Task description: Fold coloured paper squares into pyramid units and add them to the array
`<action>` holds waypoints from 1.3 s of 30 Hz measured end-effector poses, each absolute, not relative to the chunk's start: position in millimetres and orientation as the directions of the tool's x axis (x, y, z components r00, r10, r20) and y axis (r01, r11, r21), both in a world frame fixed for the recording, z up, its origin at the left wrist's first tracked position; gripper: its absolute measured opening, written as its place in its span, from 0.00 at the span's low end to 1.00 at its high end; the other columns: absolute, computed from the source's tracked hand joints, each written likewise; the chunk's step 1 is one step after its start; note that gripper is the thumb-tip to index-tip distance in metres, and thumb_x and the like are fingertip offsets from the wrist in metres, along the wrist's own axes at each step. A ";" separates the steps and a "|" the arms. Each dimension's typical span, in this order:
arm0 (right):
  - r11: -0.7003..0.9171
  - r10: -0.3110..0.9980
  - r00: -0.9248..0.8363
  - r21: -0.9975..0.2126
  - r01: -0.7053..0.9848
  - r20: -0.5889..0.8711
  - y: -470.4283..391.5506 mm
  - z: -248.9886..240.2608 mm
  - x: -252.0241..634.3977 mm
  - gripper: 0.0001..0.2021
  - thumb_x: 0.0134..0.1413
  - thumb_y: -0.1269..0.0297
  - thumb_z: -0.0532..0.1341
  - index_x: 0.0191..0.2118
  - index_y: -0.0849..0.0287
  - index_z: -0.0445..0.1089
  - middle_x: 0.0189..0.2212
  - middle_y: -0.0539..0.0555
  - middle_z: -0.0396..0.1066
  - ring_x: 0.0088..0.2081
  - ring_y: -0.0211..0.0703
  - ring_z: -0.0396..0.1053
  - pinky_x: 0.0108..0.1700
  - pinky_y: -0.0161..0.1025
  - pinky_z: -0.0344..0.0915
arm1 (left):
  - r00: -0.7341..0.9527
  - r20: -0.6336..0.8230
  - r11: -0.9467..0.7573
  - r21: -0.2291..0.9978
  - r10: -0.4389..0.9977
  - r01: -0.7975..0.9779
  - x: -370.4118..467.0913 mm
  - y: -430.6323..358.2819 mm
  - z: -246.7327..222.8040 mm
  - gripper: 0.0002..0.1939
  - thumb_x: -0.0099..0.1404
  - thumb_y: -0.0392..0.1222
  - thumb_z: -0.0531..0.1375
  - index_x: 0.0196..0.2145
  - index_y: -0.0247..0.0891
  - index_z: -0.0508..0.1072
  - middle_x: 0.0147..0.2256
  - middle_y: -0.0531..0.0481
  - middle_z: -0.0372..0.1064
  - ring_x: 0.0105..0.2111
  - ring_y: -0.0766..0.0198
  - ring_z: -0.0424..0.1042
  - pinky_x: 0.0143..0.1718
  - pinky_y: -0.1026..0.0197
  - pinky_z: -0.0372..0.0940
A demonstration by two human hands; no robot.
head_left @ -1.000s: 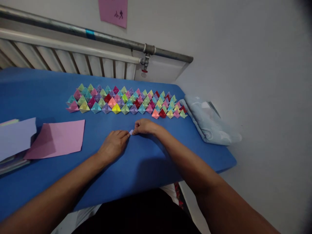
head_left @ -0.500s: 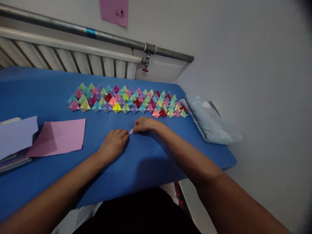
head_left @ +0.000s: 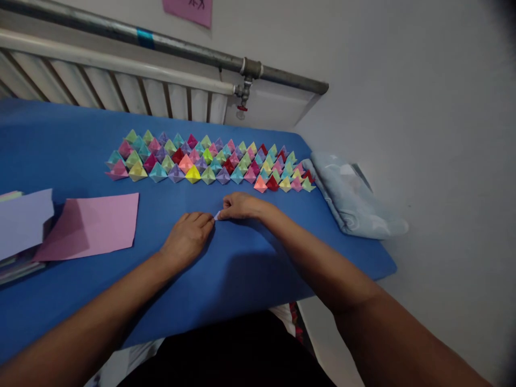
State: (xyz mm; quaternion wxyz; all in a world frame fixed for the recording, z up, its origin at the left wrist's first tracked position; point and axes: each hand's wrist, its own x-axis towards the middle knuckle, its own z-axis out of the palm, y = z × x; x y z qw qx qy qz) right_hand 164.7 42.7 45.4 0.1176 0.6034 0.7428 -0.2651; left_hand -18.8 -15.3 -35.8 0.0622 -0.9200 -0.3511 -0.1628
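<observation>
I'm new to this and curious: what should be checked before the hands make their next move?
1. Small pale paper between the hands: ok.
2. Left hand at the paper: ok, fingertips at its left side.
3. Right hand at the paper: ok, fingertips at its right side.
4. Paper's edges lined up: cannot tell, fingers cover part of it.
5. Folded paper shapes clear of both hands: ok.
6. Pink sheet clear of the left hand: ok.
</observation>
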 end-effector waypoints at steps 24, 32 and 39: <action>0.029 0.873 -0.280 -0.530 0.847 -0.400 35.2 33.4 186.5 0.07 0.46 0.66 0.70 0.32 0.58 0.73 0.25 0.44 0.69 0.28 0.33 0.64 0.29 0.30 0.55 | 0.604 0.356 -0.689 0.199 0.713 0.696 -17.9 -15.1 -39.7 0.17 0.68 0.31 0.50 0.47 0.37 0.77 0.47 0.40 0.76 0.44 0.51 0.73 0.43 0.49 0.67; 0.002 0.915 -0.271 -0.669 0.743 -0.299 17.2 16.2 191.8 0.12 0.43 0.77 0.64 0.36 0.57 0.71 0.24 0.43 0.68 0.26 0.33 0.63 0.29 0.30 0.55 | 0.350 0.332 -0.481 0.550 0.876 0.683 -14.6 -5.3 -33.6 0.15 0.65 0.35 0.50 0.42 0.38 0.76 0.45 0.41 0.76 0.46 0.53 0.74 0.46 0.51 0.68; -0.060 0.943 -0.238 -0.826 0.561 -0.230 50.2 11.8 192.9 0.08 0.47 0.76 0.56 0.33 0.58 0.67 0.23 0.44 0.64 0.24 0.32 0.62 0.27 0.29 0.59 | 0.352 0.192 -0.385 0.664 0.916 0.641 0.4 29.2 -17.2 0.11 0.59 0.39 0.55 0.33 0.40 0.77 0.31 0.50 0.75 0.32 0.60 0.74 0.34 0.59 0.69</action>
